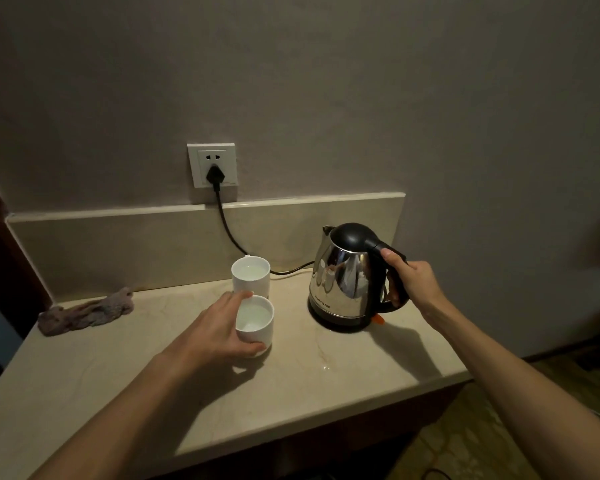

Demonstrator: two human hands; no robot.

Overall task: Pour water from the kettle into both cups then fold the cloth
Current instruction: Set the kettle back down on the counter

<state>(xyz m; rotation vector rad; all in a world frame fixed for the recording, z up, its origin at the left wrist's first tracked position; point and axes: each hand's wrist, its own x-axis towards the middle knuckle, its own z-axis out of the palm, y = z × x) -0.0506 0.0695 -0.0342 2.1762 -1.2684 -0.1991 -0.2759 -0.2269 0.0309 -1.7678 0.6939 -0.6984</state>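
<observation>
A steel kettle (343,282) with a black lid and handle stands upright on its base at the right of the counter. My right hand (413,282) is wrapped around the kettle's handle. Two white cups stand left of it: the far cup (250,276) and the near cup (257,322), both showing water inside. My left hand (222,330) grips the near cup from its left side, thumb at the front. A crumpled grey-pink cloth (87,311) lies at the counter's back left, apart from both hands.
A black cord (229,233) runs from the wall socket (212,165) down behind the cups to the kettle base. The beige stone counter (187,403) ends at a front edge and a right edge near the kettle. A small wet spot (325,367) sits in front.
</observation>
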